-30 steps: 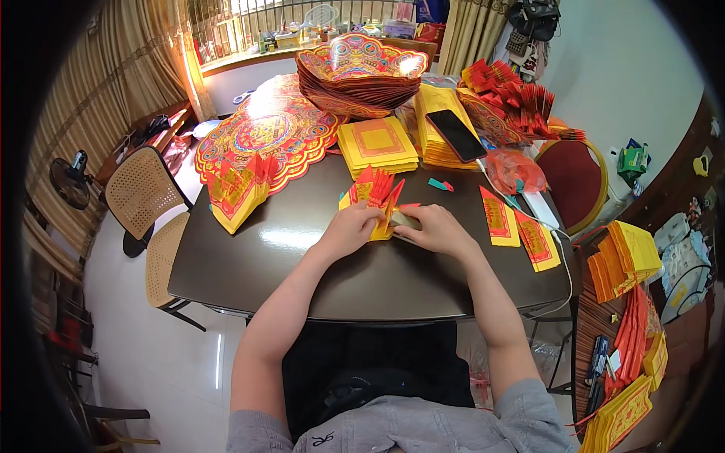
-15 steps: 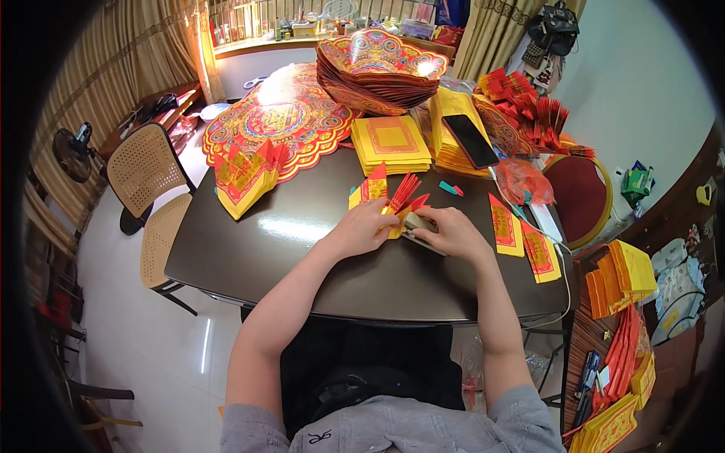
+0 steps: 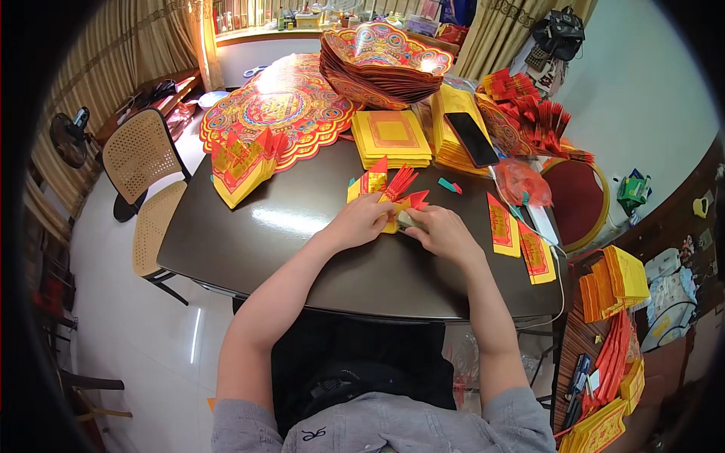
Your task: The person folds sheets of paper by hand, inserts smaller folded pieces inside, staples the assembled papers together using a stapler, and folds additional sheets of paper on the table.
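My left hand is closed on a folded joss paper piece in yellow and red. Pleated red strips fan out from its top, and pointed red corners stick out at the sides. My right hand is closed round a small olive-grey stapler, which meets the right side of the folded paper. Fingers cover most of the stapler. Two flat yellow-and-red papers, a nearer one and a farther one, lie to the right of my hands.
Behind my hands is a yellow paper stack, with a phone on another stack. A finished-looking folded bundle sits at left. Ornate paper bowls stand at the back. A white cable hangs over the right table edge.
My right hand has brought the stapler closer against the folded paper, so less of the stapler shows. My left hand keeps hold of the paper. The whole view has shifted slightly.
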The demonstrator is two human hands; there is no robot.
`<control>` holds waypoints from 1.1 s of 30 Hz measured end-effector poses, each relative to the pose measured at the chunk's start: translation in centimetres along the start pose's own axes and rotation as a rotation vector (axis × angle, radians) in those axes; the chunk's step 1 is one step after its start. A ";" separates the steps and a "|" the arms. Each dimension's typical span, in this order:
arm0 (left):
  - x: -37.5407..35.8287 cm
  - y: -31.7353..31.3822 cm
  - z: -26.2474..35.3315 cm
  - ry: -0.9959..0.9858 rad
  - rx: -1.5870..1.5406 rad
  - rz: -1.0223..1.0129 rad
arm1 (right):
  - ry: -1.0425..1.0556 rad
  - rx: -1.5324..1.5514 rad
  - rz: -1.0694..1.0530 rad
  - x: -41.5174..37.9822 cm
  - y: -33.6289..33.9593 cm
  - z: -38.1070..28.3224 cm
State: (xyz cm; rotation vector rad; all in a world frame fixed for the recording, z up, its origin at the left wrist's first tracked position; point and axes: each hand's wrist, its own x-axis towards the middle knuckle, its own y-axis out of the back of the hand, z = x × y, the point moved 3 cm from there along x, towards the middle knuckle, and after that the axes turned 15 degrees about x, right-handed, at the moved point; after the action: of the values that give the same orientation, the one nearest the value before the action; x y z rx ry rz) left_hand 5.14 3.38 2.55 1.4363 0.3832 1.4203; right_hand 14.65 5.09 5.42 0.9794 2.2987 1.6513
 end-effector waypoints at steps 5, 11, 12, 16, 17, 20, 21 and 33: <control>0.1 -0.2 0.0 0.000 -0.005 0.008 | -0.047 -0.044 -0.026 0.1 -0.2 0.0; 0.8 0.7 -0.2 0.030 -0.226 0.315 | -0.073 -0.042 -0.017 0.1 -0.9 -0.3; 1.3 0.6 0.1 0.022 -0.213 0.317 | -0.066 -0.026 -0.010 0.2 -0.9 -0.6; 2.9 -0.8 2.9 -0.260 -0.394 0.172 | -0.028 0.000 0.018 0.5 -1.7 -0.9; 3.0 -0.8 3.5 -0.266 -0.387 0.172 | -0.014 -0.007 0.029 0.5 -2.2 -1.2; 2.6 -1.9 4.2 -0.206 -0.668 -0.267 | 0.024 -0.027 0.061 -0.4 -3.4 -1.2; 2.2 -2.1 4.2 -0.191 -0.665 -0.303 | 0.036 -0.033 0.070 -0.7 -3.8 -1.3; -2.1 -1.6 5.7 -0.179 -0.415 -0.233 | 0.183 0.020 0.093 -6.7 -6.8 -0.3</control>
State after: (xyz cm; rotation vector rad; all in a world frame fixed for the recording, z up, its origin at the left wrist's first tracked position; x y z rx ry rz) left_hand 10.26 -0.07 1.45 1.1271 0.1250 1.0950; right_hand 16.82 -0.26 -2.15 0.9913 2.4227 1.8293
